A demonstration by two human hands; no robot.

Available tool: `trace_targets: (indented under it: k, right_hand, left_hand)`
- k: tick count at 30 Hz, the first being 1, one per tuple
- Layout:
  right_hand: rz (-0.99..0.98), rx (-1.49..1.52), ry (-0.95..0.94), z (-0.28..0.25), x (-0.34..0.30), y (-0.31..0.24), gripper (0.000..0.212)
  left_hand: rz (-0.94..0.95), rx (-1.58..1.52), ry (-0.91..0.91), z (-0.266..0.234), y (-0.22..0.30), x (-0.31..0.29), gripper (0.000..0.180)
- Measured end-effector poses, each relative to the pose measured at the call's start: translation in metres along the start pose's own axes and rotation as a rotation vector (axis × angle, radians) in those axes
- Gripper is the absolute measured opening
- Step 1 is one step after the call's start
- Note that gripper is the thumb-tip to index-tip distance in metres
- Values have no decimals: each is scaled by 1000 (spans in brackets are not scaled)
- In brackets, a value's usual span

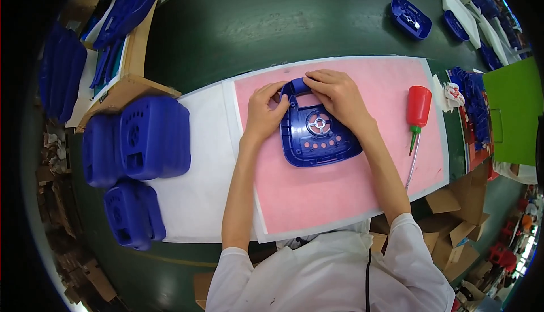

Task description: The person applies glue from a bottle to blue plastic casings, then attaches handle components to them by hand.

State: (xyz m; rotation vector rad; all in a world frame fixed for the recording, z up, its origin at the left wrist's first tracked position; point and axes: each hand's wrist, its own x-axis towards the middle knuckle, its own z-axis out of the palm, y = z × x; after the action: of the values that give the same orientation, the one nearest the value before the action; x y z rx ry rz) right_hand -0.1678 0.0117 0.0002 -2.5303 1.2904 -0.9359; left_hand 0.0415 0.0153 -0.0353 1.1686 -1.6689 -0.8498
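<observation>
A blue plastic housing shell (306, 152) lies on the pink mat (306, 204), hollow side up, its handle loop pointing away from me. In it are a round metal ring with spokes and a row of small holes. My left hand (266, 108) grips the left side of the handle, thumb on the inner edge. My right hand (340, 96) closes over the handle's right end, fingers on the top bar. Whether a small part sits under the fingers I cannot make out. To the right lies a screwdriver (418, 108) with a red handle and green collar.
Stacked blue shells (156, 136) stand at the left on the white sheet's (198, 198) edge. Behind them is a wooden bin (136, 57). Another shell (411, 17) lies at the far right on the green table. A green box (513, 113) and blue straps (473, 102) sit right; cardboard boxes (459, 221) lie below.
</observation>
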Motion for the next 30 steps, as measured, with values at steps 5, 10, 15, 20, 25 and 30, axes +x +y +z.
trace_targets:
  k: [5,10,15,20,25,30]
  right_hand:
    - [46,-23,-3,0,-2,-4,33]
    - [-27,-41,68,3,-4,0,36]
    - [-10,9,67,2,-2,0,33]
    - [-25,-4,44,1,-2,-1,32]
    - [-8,29,61,3,-5,-1,33]
    - [-14,17,71,5,-6,2,33]
  left_hand:
    - [-8,3,-1,-2,-1,0,29]
    - [-18,3,-11,-1,1,1,29]
    - [-9,5,-8,-1,2,0,29]
    - [4,13,-8,-2,2,0,29]
    - [-13,4,-36,-3,0,0,31]
    - [-27,14,-84,-9,21,7,37]
